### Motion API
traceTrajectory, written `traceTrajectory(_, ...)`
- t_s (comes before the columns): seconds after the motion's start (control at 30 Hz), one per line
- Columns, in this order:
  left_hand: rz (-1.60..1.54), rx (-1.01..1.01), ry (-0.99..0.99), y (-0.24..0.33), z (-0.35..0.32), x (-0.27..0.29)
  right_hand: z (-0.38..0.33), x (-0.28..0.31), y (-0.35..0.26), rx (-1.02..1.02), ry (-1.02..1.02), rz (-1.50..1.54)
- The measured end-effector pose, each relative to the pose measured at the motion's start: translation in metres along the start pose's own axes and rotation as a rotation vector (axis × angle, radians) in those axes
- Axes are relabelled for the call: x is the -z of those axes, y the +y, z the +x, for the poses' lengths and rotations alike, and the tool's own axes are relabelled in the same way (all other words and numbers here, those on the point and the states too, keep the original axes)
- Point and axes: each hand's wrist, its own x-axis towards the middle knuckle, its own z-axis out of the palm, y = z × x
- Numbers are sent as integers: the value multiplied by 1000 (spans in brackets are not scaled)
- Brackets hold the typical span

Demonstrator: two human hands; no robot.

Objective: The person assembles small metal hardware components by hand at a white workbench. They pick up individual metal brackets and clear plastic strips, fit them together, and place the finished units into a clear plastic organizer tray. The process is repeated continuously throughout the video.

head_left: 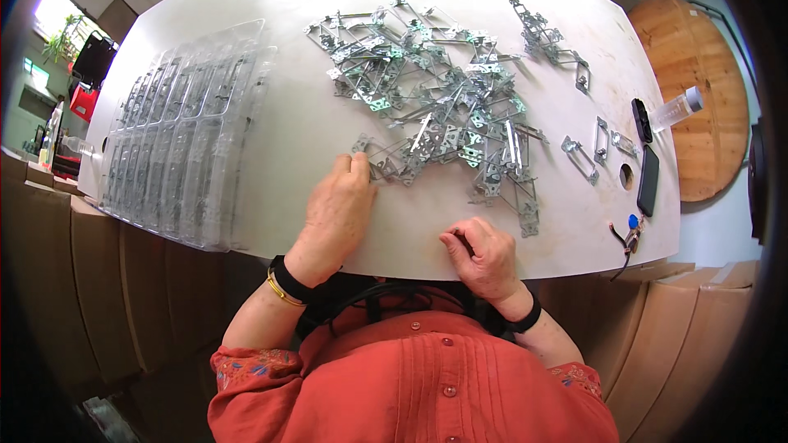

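No text, label, number or sign can be read here. On the metal parts (484, 82), the bottle (675, 111), the black flat device (648, 180) and the cardboard boxes (666, 332), no writing is legible.

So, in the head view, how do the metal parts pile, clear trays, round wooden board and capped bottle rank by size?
Largest: metal parts pile and clear trays, too close to rank
Next: round wooden board
Smallest: capped bottle
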Motion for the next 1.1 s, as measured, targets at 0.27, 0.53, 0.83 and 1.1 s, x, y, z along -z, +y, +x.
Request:
traceTrajectory(0.27, -13, 3, 47, -3, -5, -10, -3, -2, 3, 5, 10, -8)
traceTrajectory(0.53, 17, 50, 140, 0, -19, -1, -2, -2, 3, 20, 17, -10)
traceTrajectory(0.83, 53, 43, 168, -15, -20, 14, -2, -1, 3, 6, 19, -17)
traceTrajectory(1.1, 110, 74, 135, -13, -11, 14, -3, 0, 4, 6, 18, -22)
